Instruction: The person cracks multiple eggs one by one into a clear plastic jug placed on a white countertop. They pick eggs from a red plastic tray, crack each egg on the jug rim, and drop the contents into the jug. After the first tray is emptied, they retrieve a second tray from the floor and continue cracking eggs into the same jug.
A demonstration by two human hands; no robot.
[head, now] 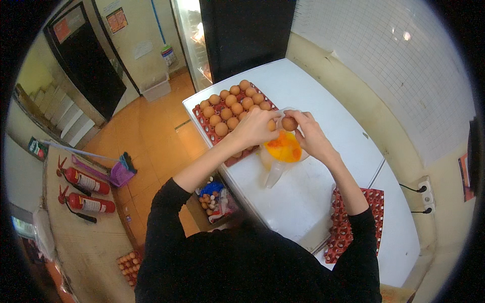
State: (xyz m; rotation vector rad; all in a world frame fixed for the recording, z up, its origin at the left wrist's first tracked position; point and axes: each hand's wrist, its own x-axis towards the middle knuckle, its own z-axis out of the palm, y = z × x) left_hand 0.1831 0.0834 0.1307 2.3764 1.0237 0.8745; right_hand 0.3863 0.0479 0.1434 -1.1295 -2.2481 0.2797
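Note:
My right hand [308, 130] holds a brown egg [289, 124] over the far side of a clear plastic jug with a handle [276, 174]. Yellow and orange cracked eggs [283, 147] lie in the jug. My left hand [255, 127] is at the jug's left rim with another brown egg [271, 125] at its fingertips. Whether these eggs are whole or cracked cannot be told. Under and beyond my left wrist, a red egg tray [212, 137] holds many brown eggs in rows.
Red egg trays [373, 204] lie under my right forearm on the white worktop [303, 85]. Below its left edge stands a box with eggshells [208, 200] and bags. Two fire extinguishers [91, 202] and a purple dustpan [121, 174] are at the left; a black door stands ajar.

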